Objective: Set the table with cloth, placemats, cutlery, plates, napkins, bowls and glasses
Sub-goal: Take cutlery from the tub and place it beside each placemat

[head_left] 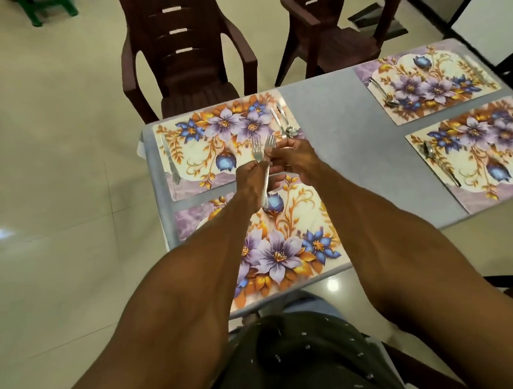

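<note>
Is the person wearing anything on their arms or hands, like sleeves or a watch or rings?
No. Both forearms are bare all the way to the picture's edge, with no sleeves showing. The left hand and the right hand have no gloves, and no watch or bracelet shows at the wrists. Any rings are too small to tell. Lower down is a dark garment dotted with tiny white marks.

- Left hand (252, 176) and right hand (295, 157) pinching two forks (261, 151) above the near placemat (284, 253).
- Knife (169, 159) beyond that placemat, leftward.
</note>
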